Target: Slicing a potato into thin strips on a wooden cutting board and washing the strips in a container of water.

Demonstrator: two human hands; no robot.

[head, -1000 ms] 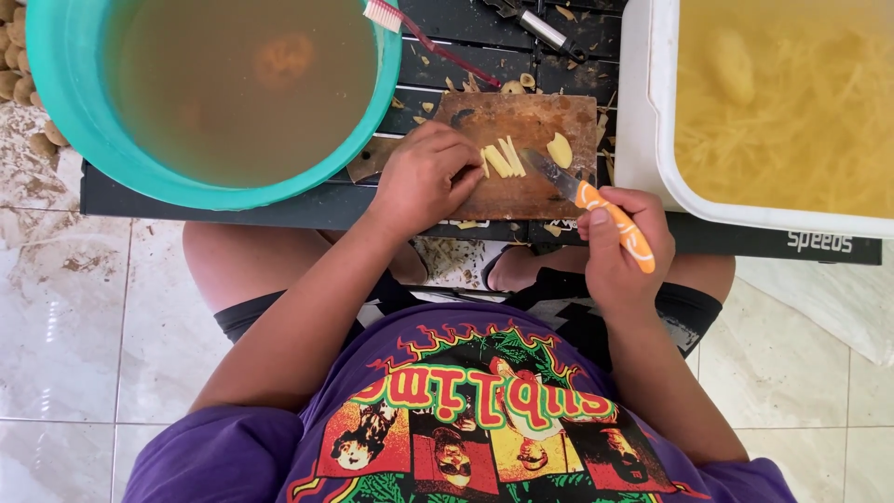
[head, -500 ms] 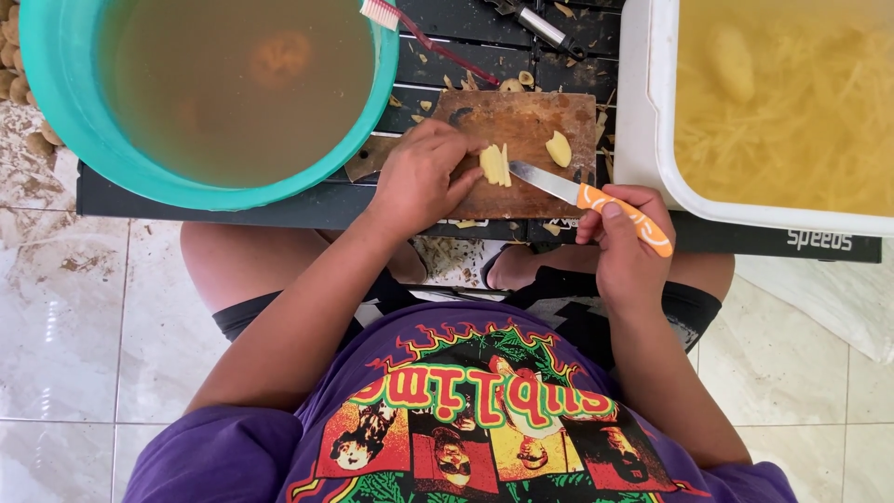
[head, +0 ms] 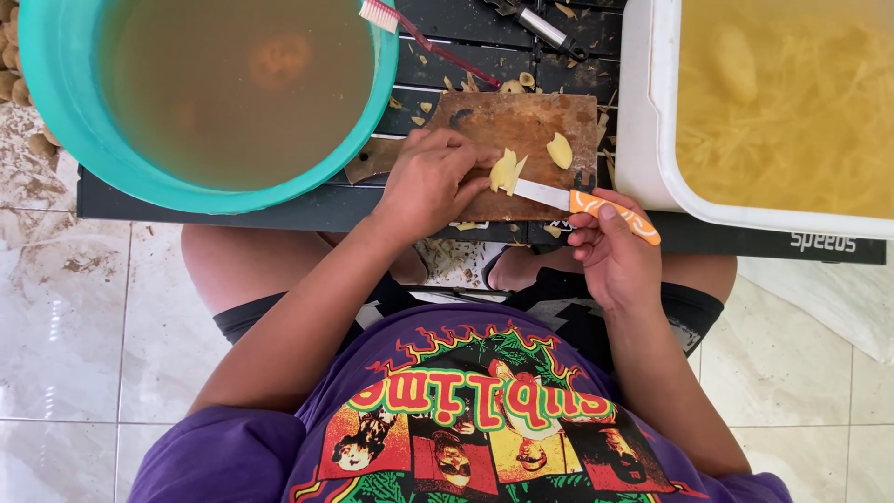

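Left hand (head: 430,182): fingers pressed on pale potato slices (head: 506,171) on the wooden board (head: 531,130).
Right hand (head: 615,261): closed around orange-handled knife (head: 587,202), blade at the slices.

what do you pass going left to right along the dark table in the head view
teal basin of murky water → left hand → yellow slices on the wooden cutting board → orange-handled knife in the right hand → white tub of yellow strips
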